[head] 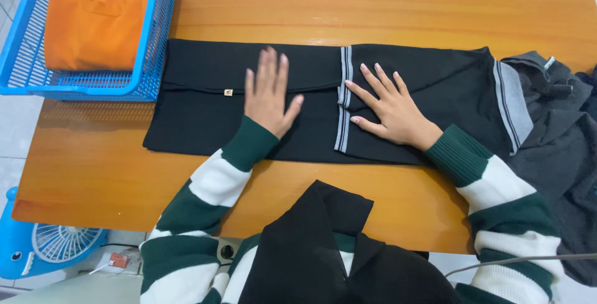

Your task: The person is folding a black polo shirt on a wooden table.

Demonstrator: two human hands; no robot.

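Left hand flat, palm down, fingers spread a little, pressed on black folded garment; nothing pinched. Right hand also flat & open, fingers fanned toward upper left, thumb out, resting on same garment just right of grey-striped cuffs. Cuffs between the two hands, running top to bottom across the cloth. Both wrists in dark-green ribbed cuffs of a green-and-white striped sweater.

Garment laid lengthwise across middle of orange-brown wooden table, folded into a long band w/ a fold line along upper left portion & a small tan tag near that line. Grey striped collar band at garment's right end, touching a heap of dark grey clothing spilling over table's right edge.

Blue plastic mesh basket at table's upper left corner, its near right corner just beside garment's top left edge; folded orange garment inside. Black cloth w/ pointed fold in foreground at near edge of table, close to body. Below table at lower left: small blue fan on pale floor, partly cut off by frame. Thin grey cable crossing lower right, over the right sleeve.
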